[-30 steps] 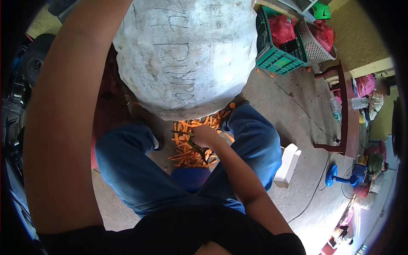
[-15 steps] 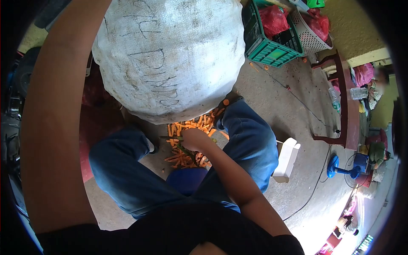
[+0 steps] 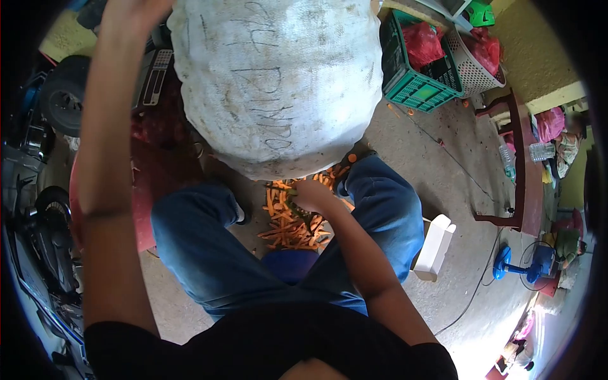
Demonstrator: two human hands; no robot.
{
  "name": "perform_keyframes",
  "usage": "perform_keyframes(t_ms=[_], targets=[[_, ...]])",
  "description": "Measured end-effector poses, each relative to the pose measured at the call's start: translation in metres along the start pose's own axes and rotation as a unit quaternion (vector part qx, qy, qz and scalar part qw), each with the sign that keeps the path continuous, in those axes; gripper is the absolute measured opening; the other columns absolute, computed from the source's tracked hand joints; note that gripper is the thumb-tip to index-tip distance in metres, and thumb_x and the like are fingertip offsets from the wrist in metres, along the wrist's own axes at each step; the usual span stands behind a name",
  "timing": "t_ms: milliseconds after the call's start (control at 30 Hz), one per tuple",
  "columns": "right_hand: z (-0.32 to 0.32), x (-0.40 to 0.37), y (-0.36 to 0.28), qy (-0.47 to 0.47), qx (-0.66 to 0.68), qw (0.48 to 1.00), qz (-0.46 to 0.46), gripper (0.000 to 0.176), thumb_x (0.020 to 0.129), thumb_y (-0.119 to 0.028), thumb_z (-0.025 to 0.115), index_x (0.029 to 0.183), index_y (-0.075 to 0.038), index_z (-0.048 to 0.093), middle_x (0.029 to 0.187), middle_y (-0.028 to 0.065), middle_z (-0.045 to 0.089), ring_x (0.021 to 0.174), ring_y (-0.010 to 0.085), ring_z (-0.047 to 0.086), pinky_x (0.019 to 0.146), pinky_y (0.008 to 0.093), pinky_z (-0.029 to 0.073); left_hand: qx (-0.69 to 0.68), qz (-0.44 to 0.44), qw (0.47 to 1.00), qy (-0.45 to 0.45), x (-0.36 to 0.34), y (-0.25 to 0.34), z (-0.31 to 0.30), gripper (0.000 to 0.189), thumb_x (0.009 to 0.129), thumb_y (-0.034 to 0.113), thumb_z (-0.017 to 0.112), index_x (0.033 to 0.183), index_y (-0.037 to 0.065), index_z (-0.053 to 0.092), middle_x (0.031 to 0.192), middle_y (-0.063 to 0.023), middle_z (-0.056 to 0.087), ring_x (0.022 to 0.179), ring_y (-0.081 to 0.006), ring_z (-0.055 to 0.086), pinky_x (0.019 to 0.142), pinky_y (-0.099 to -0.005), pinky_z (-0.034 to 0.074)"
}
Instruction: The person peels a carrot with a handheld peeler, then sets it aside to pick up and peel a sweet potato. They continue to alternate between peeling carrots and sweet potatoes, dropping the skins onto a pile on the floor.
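Orange carrot sticks (image 3: 288, 225) lie heaped at centre frame, just below your right hand (image 3: 311, 194), which is clenched on a green stem (image 3: 292, 192). Your left hand (image 3: 130, 14) is well apart, upper left beside the white sack (image 3: 278, 82); whether it grips anything you cannot tell.

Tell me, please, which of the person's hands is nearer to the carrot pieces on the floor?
Right. The right hand is down at the far edge of the carrot pieces; the left hand is raised high beside the white sack, well away.

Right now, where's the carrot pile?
The carrot pile lies centre of the head view, on the floor between the person's knees, below the white sack, by the right hand.
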State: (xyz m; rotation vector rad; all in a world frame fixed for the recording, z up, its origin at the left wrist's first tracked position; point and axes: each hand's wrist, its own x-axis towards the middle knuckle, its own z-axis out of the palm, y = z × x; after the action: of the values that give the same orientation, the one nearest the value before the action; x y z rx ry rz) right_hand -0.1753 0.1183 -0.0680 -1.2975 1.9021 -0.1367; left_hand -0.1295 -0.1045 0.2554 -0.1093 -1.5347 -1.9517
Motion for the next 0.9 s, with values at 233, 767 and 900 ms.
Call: perform_keyframes(t_ms=[233, 767, 900], targets=[[-0.009, 0.002, 0.029, 0.094, 0.056, 0.994, -0.014, 0.036, 0.073, -0.032, 0.054, 0.088, 0.001, 0.055, 0.080, 0.0203, 0.057, 0.078, 0.0328, 0.055, 0.069, 0.0377, 0.042, -0.484, -0.156, 0.850, 0.140, -0.192, -0.100, -0.011, 0.032, 0.083, 0.034, 0.039, 0.092, 0.006, 0.051, 0.124, -0.0213, 0.032, 0.119, -0.0348, 0.025, 0.095, -0.0582, 0.014], [-0.025, -0.025, -0.012, 0.306, 0.733, 0.607, -0.026, 0.022, 0.084, -0.020, 0.046, 0.090, 0.000, 0.052, 0.077, 0.0042, 0.054, 0.065, 0.0130, 0.052, 0.059, 0.0258, 0.042, -0.337, -0.422, 0.807, 0.238, -0.284, -0.205, 0.011, 0.042, 0.087, 0.038, 0.032, 0.105, 0.001, 0.043, 0.100, -0.0161, 0.050, 0.094, -0.0255, 0.051, 0.079, -0.0358, 0.044], [-0.019, -0.023, -0.020, 0.289, 0.731, 0.617, -0.026, 0.024, 0.084, -0.023, 0.047, 0.090, 0.000, 0.052, 0.077, 0.0050, 0.054, 0.066, 0.0142, 0.053, 0.060, 0.0270, 0.043, -0.361, -0.449, 0.785, 0.229, -0.288, -0.212, 0.011, 0.042, 0.087, 0.038, 0.030, 0.103, 0.001, 0.044, 0.092, -0.0143, 0.053, 0.085, -0.0244, 0.054, 0.073, -0.0338, 0.046]])
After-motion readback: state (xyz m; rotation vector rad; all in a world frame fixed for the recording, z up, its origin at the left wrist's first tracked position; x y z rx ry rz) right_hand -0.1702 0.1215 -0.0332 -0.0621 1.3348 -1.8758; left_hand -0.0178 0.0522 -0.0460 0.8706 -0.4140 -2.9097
